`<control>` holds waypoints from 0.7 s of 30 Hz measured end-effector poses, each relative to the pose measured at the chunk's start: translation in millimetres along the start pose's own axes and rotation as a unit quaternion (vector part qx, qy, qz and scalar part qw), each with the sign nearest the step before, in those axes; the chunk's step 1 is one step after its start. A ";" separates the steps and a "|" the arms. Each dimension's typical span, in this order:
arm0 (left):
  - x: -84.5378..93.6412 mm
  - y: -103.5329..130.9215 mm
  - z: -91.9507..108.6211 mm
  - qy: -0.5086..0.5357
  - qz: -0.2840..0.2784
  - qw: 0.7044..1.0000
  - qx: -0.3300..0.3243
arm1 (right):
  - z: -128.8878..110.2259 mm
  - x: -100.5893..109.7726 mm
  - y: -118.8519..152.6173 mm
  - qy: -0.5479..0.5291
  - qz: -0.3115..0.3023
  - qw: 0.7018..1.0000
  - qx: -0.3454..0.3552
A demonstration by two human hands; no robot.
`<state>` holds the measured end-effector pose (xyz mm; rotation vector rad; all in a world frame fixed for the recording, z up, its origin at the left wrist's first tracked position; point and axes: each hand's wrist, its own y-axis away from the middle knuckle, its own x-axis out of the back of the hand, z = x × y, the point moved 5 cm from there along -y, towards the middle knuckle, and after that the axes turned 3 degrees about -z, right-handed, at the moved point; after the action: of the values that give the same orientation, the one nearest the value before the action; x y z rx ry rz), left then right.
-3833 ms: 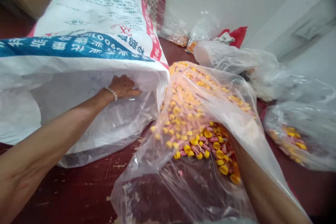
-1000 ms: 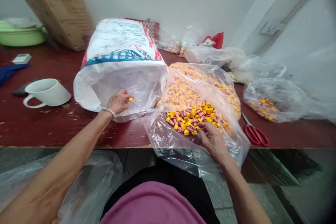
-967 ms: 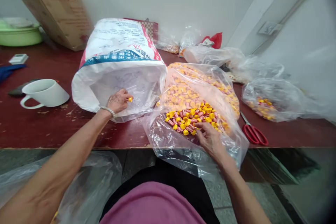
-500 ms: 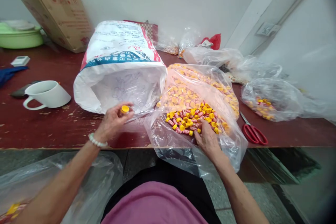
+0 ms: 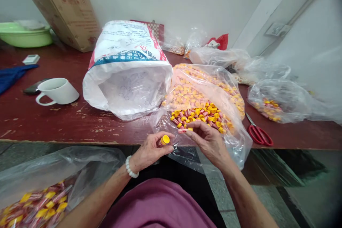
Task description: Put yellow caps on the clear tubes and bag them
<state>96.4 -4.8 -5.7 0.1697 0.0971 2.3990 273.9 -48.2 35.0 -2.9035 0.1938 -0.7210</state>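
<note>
My left hand [image 5: 152, 151], with a white bead bracelet on the wrist, is closed round a yellow-capped tube [image 5: 165, 140] near the table's front edge. Just right of it, my right hand [image 5: 208, 140] pinches a small red-and-white piece with a yellow cap [image 5: 185, 130]. Behind the right hand lies an open clear plastic bag [image 5: 237, 146] full of small red-and-white pieces with yellow caps [image 5: 197, 113]. A large white sack [image 5: 125, 42] lies to the left of that bag, its mouth facing me, with a clear liner inside.
A white mug [image 5: 59, 92] stands at the left, near a blue cloth [image 5: 14, 75]. Red-handled scissors [image 5: 259, 133] lie at the right, beside another clear bag [image 5: 288, 101]. A carton [image 5: 72, 14] stands behind. At lower left is a bag of longer yellow-capped pieces [image 5: 40, 203].
My left hand has moved right and toward me from the sack's mouth, still holding the tube. My right hand has lifted a capped piece out of the pile. The view has shifted slightly.
</note>
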 end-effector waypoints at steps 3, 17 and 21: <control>-3.4 1.1 4.2 0.017 -0.014 1.000 0.001 | -15.1 -8.4 3.3 0.036 -0.023 0.999 0.034; -12.2 1.3 -7.5 0.125 -0.046 0.991 0.021 | -20.9 -14.4 9.2 0.080 -0.067 0.992 0.068; -14.2 1.7 -7.8 0.186 -0.034 0.982 0.021 | -16.9 -30.0 14.8 0.152 -0.035 0.979 0.130</control>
<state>104.5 -15.8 -14.6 -0.2610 0.3213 2.3347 238.2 -59.8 33.7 -2.5529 0.0261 -1.1110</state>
